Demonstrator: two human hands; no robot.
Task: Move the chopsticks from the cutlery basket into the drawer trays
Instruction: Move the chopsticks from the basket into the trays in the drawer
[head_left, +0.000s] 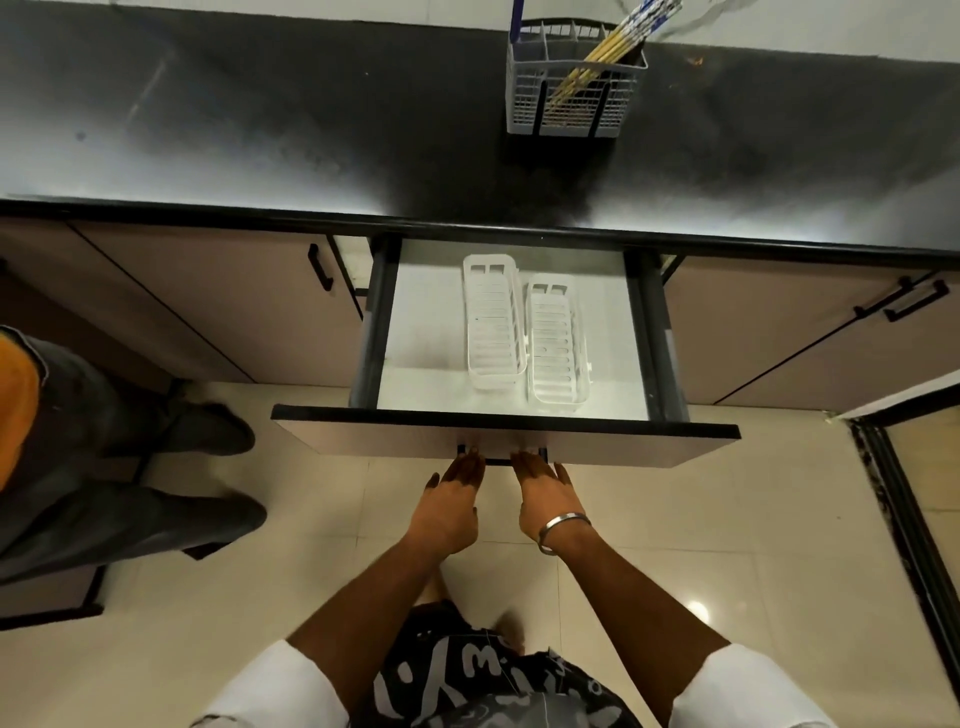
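Both hands, left hand (453, 486) and right hand (545, 486), hook the handle (500, 460) of the open drawer (410, 332), baring two empty trays (524, 332) (chopsticks (608, 49) wait in the cutlery basket (524, 111) on the worktop (260, 130)).

No text, label, brand, number or sign can be read anywhere here. The only lettering-like marks are the white shapes printed on the person's dark shorts (483, 686) at the bottom edge, and they are too distorted and cut off to make out as words. The grey cutlery basket (574, 98), the patterned chopsticks (613, 41) standing in it, the two white drawer trays (524, 332) and the drawer front (623, 441) carry no legible print.
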